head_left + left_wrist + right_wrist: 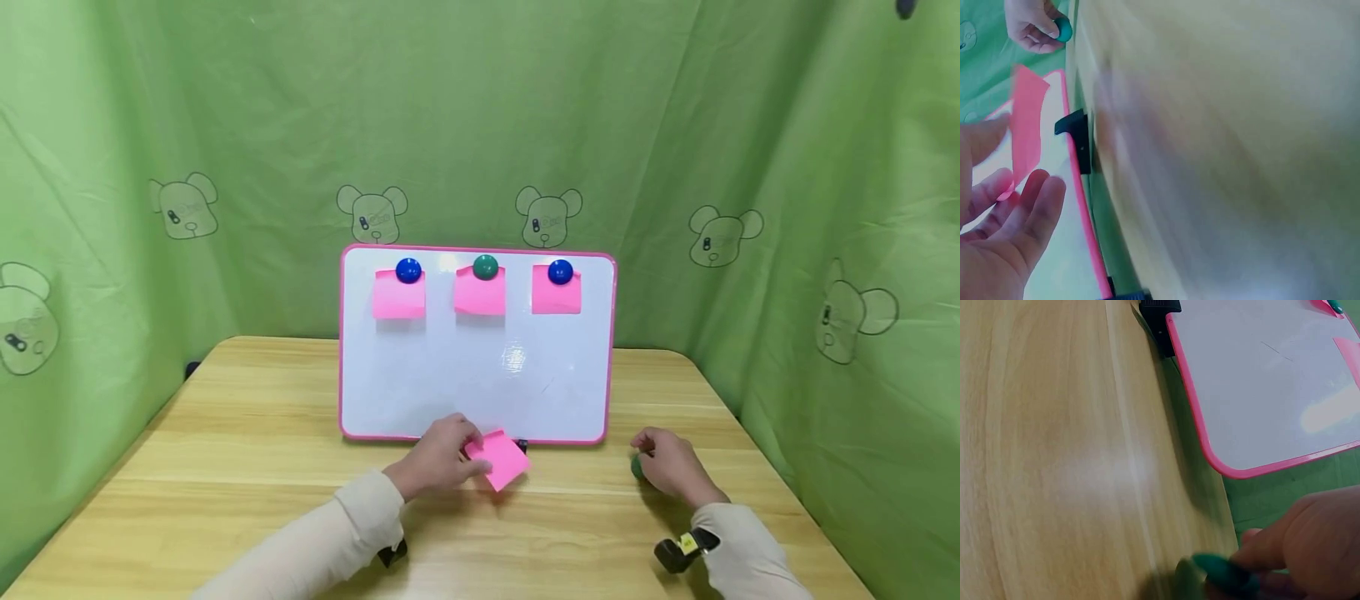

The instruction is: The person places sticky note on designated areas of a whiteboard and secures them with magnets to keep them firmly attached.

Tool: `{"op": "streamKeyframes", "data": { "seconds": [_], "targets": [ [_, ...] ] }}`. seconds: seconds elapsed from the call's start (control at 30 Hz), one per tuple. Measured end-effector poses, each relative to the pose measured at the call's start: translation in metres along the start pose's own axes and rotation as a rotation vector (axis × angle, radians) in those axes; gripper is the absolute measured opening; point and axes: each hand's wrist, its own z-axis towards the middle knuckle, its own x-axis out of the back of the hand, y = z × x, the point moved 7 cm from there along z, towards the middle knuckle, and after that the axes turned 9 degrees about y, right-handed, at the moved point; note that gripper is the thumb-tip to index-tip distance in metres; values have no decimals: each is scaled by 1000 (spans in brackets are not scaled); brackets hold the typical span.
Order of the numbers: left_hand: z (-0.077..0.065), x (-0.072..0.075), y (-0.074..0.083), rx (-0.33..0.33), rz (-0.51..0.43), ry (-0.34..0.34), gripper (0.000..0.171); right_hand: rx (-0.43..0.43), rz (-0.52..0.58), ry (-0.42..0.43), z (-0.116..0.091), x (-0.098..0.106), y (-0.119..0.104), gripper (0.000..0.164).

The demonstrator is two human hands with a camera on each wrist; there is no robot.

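My left hand (441,457) pinches a pink sticky note (504,461) in front of the bottom edge of a whiteboard (442,379). In the left wrist view the note (1029,125) hangs between thumb and fingers, curved and a little blurred. To the right of the board, just above the table, my right hand (673,467) grips a round green magnet (637,467). The right wrist view shows that magnet (1225,573) between thumb and fingers, partly hidden by them. Along the board's top, several magnets hold pink notes: blue (408,270), green (485,267) and blue (560,272).
The pink-framed board leans back slightly on the wooden table (247,417), with black feet (1079,140) at its lower edge. A green curtain (465,108) with mouse drawings surrounds the table. Black wrist devices (678,552) sit by both sleeves.
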Motion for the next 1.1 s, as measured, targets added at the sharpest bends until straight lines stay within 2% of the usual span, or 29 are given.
{"op": "streamKeyframes", "data": {
  "seconds": [0.17,0.37,0.6,0.93,1.1],
  "targets": [
    [3,16,-6,28,-30,100,22,1,57,56,3,3,-5,30],
    [6,36,-10,36,-9,157,20,2,95,136,12,11,-18,31],
    [7,58,-14,78,-27,198,17,6,108,182,20,18,-32,30],
    [4,79,-26,128,-96,257,27,-45,169,194,31,20,-48,30],
    [3,89,-35,142,-60,281,28,-30,201,211,36,22,-61,28]
  ]
}}
